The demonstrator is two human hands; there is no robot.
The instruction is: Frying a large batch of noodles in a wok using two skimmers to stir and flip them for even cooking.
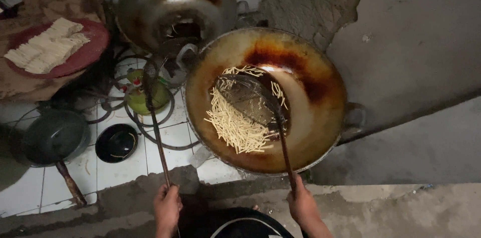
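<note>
nearest the camera, the left hand [167, 207] has its fingers curled tight around the end of a long dark-handled ladle [153, 112], which runs up and away over the tiled floor [120, 168]. the right hand [302, 203] is closed the same way on the wooden handle of a wire mesh skimmer [249, 98]. between the hands there's a dark bit of the person's clothing at the bottom edge.

a bit further out on the left sit a dark pan [54, 136] with a wooden handle and a small black bowl [116, 142], both on the white tiles. hoses loop around a green gas canister [140, 92] just behind them, right under the ladle's shaft.

the big wok [320, 117] is straight ahead of the right hand, brown and oily with dark burnt streaks at the far side. the skimmer's basket rests inside it, tilted, with a pile of pale yellow thin strips [235, 125] spilling off its near-left edge and a few stuck along its rim.

behind that, a second wok [150, 7] sits tipped, touching the first one's rim. far left, a red tray [85, 50] holds pale raw strips [47, 46] in flat bundles. cracked grey wall [411, 42] on the right.
</note>
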